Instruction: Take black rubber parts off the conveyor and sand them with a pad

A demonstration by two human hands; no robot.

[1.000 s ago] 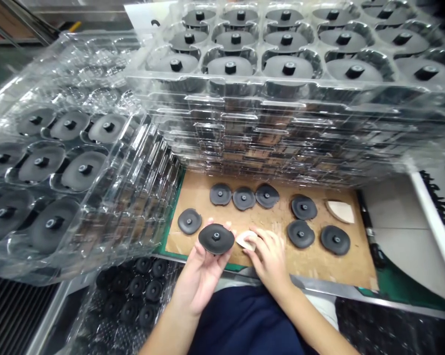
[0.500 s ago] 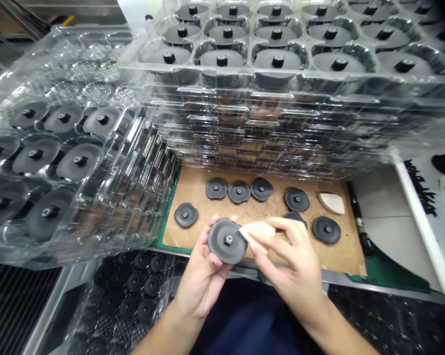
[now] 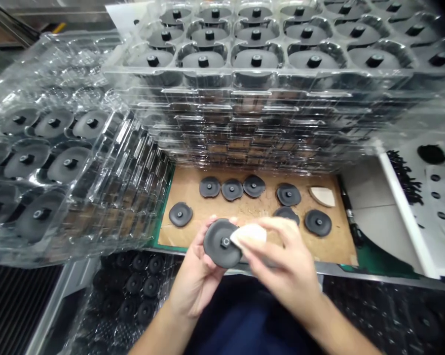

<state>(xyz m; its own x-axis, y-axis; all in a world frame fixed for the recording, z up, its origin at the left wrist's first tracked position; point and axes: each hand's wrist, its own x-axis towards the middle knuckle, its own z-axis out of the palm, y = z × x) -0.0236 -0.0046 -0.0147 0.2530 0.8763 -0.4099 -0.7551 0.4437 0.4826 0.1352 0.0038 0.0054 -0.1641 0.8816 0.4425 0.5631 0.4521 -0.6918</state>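
Note:
My left hand (image 3: 196, 276) is closed round the rim of a dark grey rubber-like disc (image 3: 217, 251) with a small hub at its centre, hub side up. Between the thumb and fingers of my right hand (image 3: 289, 266) is a white wedge-shaped pad (image 3: 252, 233). The pad's tip touches the disc's face just right of the hub. Behind my hands, similar loose discs lie on a brown board (image 3: 207, 217), among them a disc (image 3: 180, 214) on the left and a disc (image 3: 317, 223) on the right. A second white pad (image 3: 322, 196) rests at the board's right end.
A tall stack of clear plastic trays (image 3: 252, 106) filled with discs stands behind the board. Another clear tray stack (image 3: 107, 172) rises at left. A black pen-like tool (image 3: 350, 214) lies right of the board, near a white panel (image 3: 411, 222). More black parts (image 3: 133, 283) sit below left.
The white pad has moved inward over the disc, from its right rim to beside the hub. My left hand still holds the disc. The whole view has shifted slightly.

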